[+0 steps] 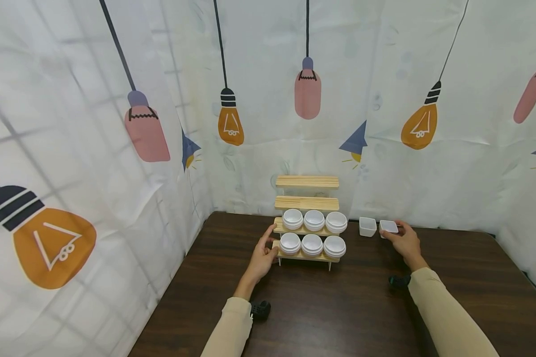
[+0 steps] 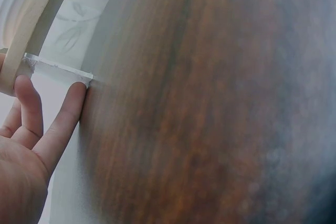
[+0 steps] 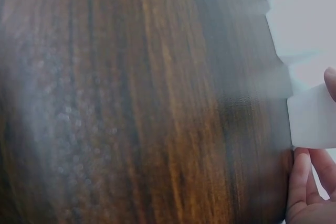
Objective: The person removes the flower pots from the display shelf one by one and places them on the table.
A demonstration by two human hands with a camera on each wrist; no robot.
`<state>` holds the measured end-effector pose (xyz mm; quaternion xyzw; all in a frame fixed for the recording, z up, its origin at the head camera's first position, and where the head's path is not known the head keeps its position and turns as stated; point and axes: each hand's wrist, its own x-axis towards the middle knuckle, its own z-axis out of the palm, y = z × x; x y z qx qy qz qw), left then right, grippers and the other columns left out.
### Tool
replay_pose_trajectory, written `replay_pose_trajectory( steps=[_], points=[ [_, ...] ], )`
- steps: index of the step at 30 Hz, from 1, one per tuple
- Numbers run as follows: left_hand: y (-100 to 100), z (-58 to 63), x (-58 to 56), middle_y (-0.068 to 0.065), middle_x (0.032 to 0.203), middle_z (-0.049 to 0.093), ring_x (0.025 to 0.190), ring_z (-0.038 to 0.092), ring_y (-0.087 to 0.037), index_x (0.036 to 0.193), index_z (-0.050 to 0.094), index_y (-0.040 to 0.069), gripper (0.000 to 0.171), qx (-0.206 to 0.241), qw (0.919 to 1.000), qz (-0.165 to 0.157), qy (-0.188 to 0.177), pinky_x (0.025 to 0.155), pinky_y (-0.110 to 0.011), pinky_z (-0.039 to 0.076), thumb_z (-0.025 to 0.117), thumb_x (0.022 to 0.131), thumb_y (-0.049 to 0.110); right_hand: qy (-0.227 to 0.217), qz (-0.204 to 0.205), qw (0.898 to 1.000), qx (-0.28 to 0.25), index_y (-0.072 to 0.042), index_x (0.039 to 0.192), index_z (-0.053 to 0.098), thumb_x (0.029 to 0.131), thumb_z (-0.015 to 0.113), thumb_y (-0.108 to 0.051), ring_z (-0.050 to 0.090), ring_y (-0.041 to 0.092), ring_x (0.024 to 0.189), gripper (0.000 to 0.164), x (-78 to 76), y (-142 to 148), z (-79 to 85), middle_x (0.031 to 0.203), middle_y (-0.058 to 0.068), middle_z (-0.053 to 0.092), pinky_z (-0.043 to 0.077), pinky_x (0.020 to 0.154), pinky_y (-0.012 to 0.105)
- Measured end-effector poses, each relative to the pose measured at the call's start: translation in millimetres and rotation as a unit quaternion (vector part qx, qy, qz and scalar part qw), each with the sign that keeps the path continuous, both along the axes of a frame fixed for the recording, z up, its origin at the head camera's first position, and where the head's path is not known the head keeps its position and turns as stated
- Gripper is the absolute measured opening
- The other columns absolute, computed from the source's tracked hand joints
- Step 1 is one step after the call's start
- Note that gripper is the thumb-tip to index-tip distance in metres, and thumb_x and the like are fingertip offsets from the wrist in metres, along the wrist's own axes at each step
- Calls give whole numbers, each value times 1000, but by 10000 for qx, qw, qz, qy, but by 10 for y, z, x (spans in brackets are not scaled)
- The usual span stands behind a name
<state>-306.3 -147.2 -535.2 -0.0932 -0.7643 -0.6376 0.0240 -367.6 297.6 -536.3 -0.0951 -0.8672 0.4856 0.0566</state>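
My left hand (image 1: 261,258) touches the left end of a tiered wooden stand (image 1: 307,230); in the left wrist view, fingertips (image 2: 29,88) meet the slat end and its clear leg (image 2: 63,71). Two lower tiers carry rows of round white bowls (image 1: 313,219). To the stand's right, my right hand (image 1: 406,245) pinches a small square white cup (image 1: 388,227) at the table's back. In the right wrist view, the cup (image 3: 312,121) sits between thumb and fingers (image 3: 300,174), its base at the tabletop. A matching square cup (image 1: 368,226) stands just left of it.
The stand's upper two slats (image 1: 307,182) hold no bowls. A dark wood table (image 1: 339,307) spreads in front, and a patterned white curtain (image 1: 268,163) hangs close behind the stand and cups.
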Motion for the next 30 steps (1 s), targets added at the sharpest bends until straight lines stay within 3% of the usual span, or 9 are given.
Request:
replay_pose_trajectory(
  steps=[7,14,23,30],
  points=[
    [0,-15,-14,-21,133,44,63,39,-10,160,34,33,71,23,10000,43,-76,71,-44,61,54,101,-2,55,-52,9999,74,-2,157,34,96,71,-40,51,41,124,81,-8,-4,0,146,30,50,43,79,30],
    [29,253,145,-25,131,44,63,39,-10,160,37,24,69,173,9998,-47,-128,75,-53,59,54,100,-5,58,-39,10000,67,-1,157,34,96,71,-39,51,41,123,80,-4,-7,5,145,30,49,43,78,29],
    [30,252,145,-24,131,44,64,40,-10,160,37,24,69,197,9997,-30,-166,75,-52,59,54,99,-5,105,30,9998,142,-1,157,35,96,71,-40,57,42,122,81,-3,-5,25,143,31,52,44,73,24],
    [29,263,146,-25,133,44,65,41,-12,160,35,24,69,150,9997,-59,-170,78,-59,58,53,100,-4,32,-14,9998,174,-2,157,35,96,70,-41,56,42,122,81,-20,2,10,142,31,52,44,75,26]
  ],
)
